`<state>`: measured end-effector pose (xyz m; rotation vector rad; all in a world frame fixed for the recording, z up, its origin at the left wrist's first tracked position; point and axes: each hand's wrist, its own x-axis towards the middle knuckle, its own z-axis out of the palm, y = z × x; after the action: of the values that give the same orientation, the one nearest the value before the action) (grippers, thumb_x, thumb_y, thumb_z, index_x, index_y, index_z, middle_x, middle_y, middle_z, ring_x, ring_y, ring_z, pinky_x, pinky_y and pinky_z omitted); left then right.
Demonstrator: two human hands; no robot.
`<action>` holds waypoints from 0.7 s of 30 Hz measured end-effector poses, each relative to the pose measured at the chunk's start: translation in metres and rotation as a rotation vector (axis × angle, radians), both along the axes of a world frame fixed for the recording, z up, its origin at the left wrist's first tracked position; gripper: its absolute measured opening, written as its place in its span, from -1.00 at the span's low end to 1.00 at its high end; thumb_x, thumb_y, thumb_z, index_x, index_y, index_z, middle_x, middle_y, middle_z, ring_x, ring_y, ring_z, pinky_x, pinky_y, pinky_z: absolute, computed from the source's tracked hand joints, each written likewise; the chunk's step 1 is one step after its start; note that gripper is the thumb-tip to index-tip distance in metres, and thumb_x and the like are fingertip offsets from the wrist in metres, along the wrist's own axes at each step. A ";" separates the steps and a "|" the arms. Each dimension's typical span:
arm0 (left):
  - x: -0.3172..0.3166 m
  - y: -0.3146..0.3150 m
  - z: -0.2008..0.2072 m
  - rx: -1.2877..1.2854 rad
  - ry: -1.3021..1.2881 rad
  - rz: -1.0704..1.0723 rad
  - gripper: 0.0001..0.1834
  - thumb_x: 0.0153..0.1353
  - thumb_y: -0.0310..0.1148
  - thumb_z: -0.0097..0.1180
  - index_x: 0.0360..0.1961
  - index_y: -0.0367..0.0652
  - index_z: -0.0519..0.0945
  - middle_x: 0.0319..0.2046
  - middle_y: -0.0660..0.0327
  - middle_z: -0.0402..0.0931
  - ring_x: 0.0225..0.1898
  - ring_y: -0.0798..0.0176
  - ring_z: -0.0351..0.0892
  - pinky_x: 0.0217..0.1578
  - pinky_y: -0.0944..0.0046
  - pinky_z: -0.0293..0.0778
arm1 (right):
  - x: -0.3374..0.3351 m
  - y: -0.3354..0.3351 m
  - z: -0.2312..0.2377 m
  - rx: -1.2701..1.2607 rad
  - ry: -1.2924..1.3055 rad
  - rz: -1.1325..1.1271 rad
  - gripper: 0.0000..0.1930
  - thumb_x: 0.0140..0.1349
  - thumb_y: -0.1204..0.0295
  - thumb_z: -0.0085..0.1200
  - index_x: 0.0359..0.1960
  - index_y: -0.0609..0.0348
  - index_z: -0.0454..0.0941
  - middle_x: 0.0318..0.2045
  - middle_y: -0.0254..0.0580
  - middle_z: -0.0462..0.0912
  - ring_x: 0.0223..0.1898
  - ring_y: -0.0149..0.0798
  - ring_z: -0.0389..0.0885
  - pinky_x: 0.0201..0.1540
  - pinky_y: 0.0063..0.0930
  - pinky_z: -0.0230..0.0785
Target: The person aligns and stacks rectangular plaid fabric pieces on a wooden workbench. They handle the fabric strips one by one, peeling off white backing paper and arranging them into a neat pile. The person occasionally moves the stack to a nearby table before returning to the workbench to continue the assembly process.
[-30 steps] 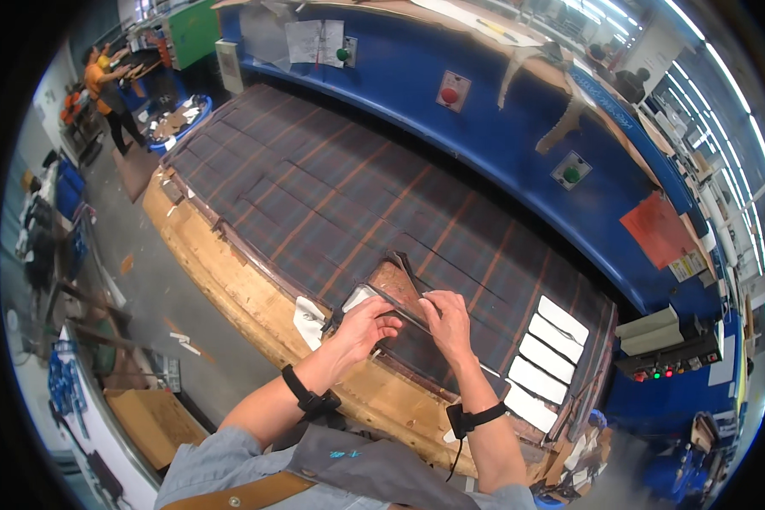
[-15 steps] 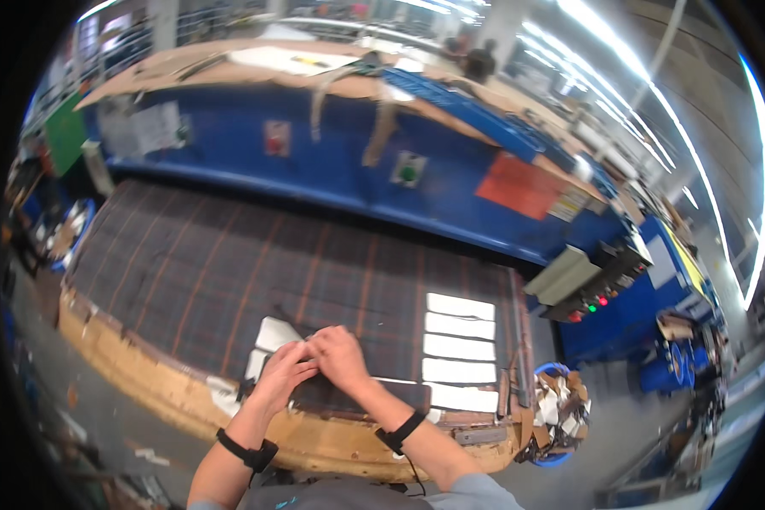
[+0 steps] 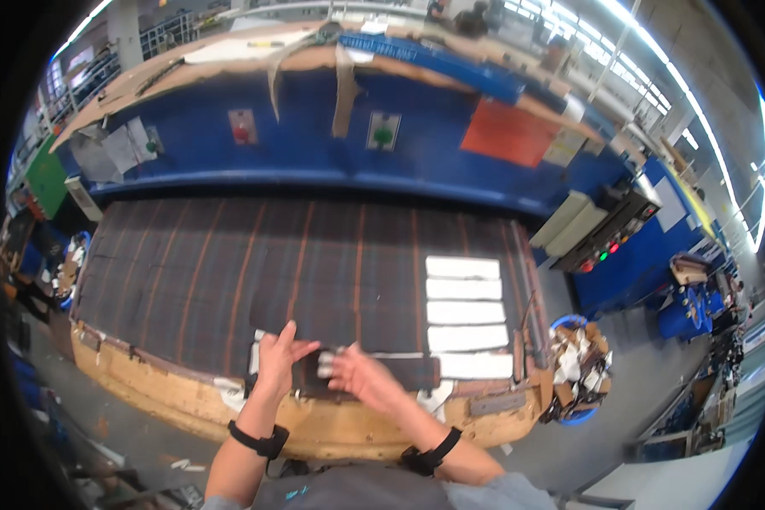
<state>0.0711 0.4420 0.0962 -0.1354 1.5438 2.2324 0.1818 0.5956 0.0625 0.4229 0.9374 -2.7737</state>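
A wide cutting table carries dark plaid cloth (image 3: 229,263) with orange stripes. At its near edge lies a small cut piece of the same dark cloth (image 3: 399,371). My left hand (image 3: 278,361) rests flat on the left end of that piece, fingers spread. My right hand (image 3: 354,376) lies next to it, fingertips pressing the piece, with pale covers on some fingertips. Both wrists wear black bands. Neither hand grips anything that I can make out.
Several white rectangular strips (image 3: 466,312) lie in a column on the cloth to the right. The table's wooden front edge (image 3: 187,408) runs below my hands. A blue bin of scraps (image 3: 578,374) stands at the right. A blue machine wall (image 3: 314,144) backs the table.
The view has swung so the table sits level and centred. My hands have lowered from holding the cut piece up to lying on it at the table's near edge.
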 end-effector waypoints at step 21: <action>0.033 -0.065 -0.024 -0.430 0.090 -0.103 -0.63 0.37 -0.44 0.08 0.16 -0.35 0.41 -0.30 0.11 0.60 -0.47 0.22 0.68 -0.50 0.33 0.57 | 0.111 0.049 0.008 0.649 -0.394 -0.547 -0.78 0.35 0.44 0.12 -0.04 0.27 0.51 -0.52 -0.40 0.56 -0.57 -0.60 0.47 -0.65 -0.65 0.30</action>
<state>0.1044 0.3772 0.0726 -0.0779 2.0134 1.8229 0.2928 0.6447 0.0707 1.4481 1.8058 -2.5458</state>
